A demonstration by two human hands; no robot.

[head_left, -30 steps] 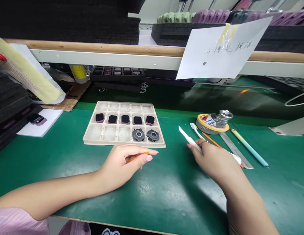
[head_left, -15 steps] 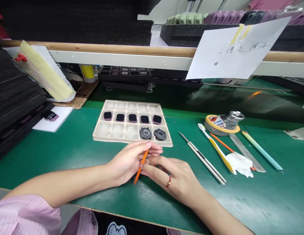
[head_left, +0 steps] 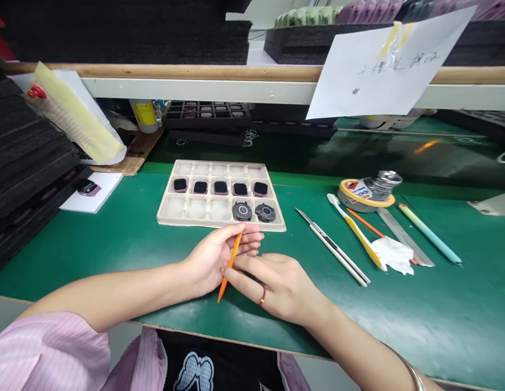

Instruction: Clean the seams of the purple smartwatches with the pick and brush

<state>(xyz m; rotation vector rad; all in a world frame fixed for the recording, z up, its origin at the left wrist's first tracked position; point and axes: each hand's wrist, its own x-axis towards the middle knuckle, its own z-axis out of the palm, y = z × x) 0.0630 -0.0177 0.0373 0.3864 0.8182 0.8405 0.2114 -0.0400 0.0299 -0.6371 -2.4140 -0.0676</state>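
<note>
My left hand (head_left: 214, 255) pinches a thin orange stick (head_left: 228, 269) that slants down toward the table's near edge. My right hand (head_left: 277, 285), with a red ring, lies beside it, its fingers curled against the stick and the left fingertips. Just beyond both hands sits a beige compartment tray (head_left: 171, 217). Its middle row holds several square dark watch bodies (head_left: 220, 187), and two round dark parts (head_left: 241, 210) lie in its near row.
On the green mat to the right lie a craft knife (head_left: 332, 245), a yellow-handled brush (head_left: 356, 231), a white wipe (head_left: 393, 254), a steel ruler (head_left: 405, 236), a teal pen (head_left: 429, 233) and a tape roll (head_left: 360, 193). Black foam trays (head_left: 28, 157) stack at left.
My right hand left the knife on the mat and came over to my left hand. The orange stick swung from lying level to slanting downward.
</note>
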